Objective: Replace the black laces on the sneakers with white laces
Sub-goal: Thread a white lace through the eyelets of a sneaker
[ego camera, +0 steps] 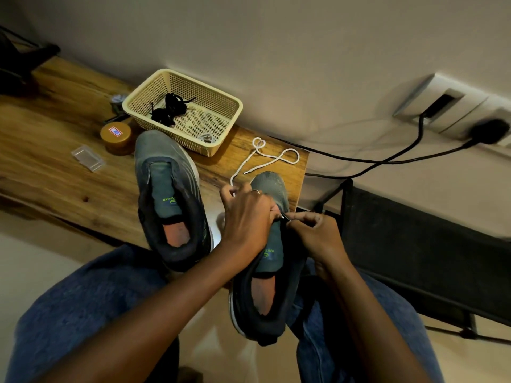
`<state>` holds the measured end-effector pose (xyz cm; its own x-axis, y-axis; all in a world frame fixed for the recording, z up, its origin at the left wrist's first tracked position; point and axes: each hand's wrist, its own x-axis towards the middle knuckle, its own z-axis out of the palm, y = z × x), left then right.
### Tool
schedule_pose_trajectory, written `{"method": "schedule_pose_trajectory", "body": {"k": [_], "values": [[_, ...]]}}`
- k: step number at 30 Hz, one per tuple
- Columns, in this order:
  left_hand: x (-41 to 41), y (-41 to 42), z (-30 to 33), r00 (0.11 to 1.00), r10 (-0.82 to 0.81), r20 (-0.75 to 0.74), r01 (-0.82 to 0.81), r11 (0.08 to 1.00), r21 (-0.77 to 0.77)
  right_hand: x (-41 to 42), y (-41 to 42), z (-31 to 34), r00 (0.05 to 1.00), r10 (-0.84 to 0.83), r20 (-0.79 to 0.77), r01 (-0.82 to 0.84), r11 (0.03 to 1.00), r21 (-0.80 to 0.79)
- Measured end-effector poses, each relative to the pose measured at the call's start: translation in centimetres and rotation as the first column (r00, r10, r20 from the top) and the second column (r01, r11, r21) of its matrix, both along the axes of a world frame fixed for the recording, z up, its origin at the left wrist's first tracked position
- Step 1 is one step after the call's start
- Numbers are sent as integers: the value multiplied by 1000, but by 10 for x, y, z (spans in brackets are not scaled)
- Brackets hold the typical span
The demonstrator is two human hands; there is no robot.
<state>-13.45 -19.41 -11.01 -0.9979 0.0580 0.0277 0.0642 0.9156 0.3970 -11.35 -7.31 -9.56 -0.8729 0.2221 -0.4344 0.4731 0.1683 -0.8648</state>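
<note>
Two grey sneakers with no laces in them. The left sneaker [168,200] lies on the wooden table [55,161]. The right sneaker [265,275] leans from the table edge down onto my lap. A white lace [276,157] trails in loops across the table by its toe. My left hand [246,219] grips the right sneaker's upper, with the lace running under its fingers. My right hand [315,230] pinches the lace tip at an eyelet. Black laces [168,109] lie bunched in the cream basket [221,100].
A gold-lidded jar [116,136] and a small clear plastic case [88,158] sit left of the sneakers. Another white lace lies coiled in the basket's near corner. Black cables [387,161] run from wall sockets [453,111] on the right. A dark metal stand [414,258] is beside my right knee.
</note>
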Motion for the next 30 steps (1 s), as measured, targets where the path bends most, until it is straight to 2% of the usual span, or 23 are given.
{"method": "schedule_pose_trajectory", "body": {"k": [7,14,20,23,25,28,30], "values": [[3,2,0,998,16,-54,-19,998,-53,0,-2,0,1000,-3,8,3,1000,-4],[6,7,-6,997,48,-63,-51,998,-43,1,-4,-2,1000,6,-21,-5,997,78],[6,11,1,999,28,-47,-33,993,-116,1,-7,-6,999,7,-48,-1,992,125],[5,8,-4,998,51,-34,-53,997,-51,0,-6,-6,999,20,-48,-13,990,142],[4,4,-10,996,94,-13,-93,994,62,0,-6,-6,998,30,-50,-23,991,134],[3,0,-15,993,110,32,-115,974,193,1,-7,-6,999,5,-48,-1,997,77],[3,-1,-18,995,87,42,-94,972,214,1,-7,-5,998,-30,-51,31,999,22]]}}
